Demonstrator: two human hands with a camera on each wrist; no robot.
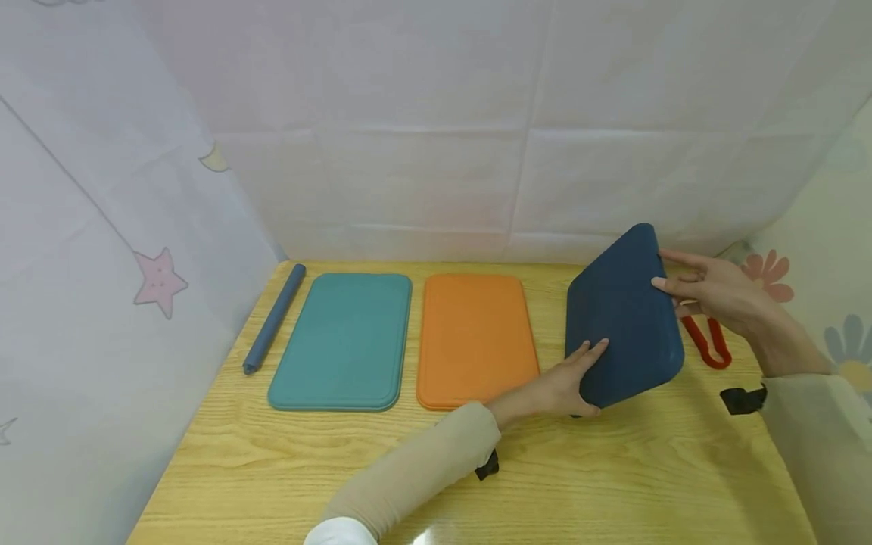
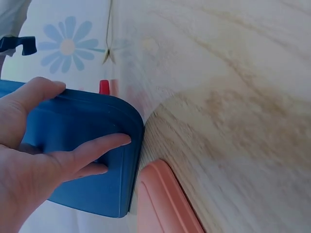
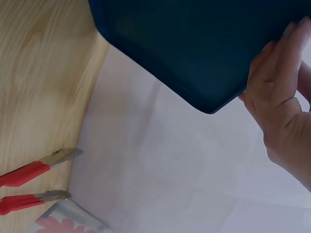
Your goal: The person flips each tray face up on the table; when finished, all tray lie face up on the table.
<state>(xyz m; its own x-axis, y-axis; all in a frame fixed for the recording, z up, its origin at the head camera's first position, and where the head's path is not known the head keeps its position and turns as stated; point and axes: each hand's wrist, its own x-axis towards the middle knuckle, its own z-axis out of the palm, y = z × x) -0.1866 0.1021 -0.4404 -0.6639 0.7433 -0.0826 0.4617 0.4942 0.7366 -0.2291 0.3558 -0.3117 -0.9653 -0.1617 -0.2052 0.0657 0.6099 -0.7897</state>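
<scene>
A dark blue tray [image 1: 616, 325] stands tilted up at the right of the table, between both hands. My left hand [image 1: 568, 378] holds it at the near lower corner: two fingers lie along its face and the thumb hooks over the edge, as the left wrist view shows [image 2: 58, 150]. On the opposite side, my right hand [image 1: 722, 295] pinches the upper right edge with thumb in front and fingers behind. An orange tray [image 1: 474, 341] lies flat just left of the blue one. Farther left lies a teal tray [image 1: 344, 341].
A blue-grey roll [image 1: 275, 319] lies along the table's left side. Red-handled tongs [image 3: 26, 174] rest behind the blue tray, near my right hand. Pale printed cloth [image 1: 409, 113] hangs at the back and both sides of the wooden table [image 1: 272, 469].
</scene>
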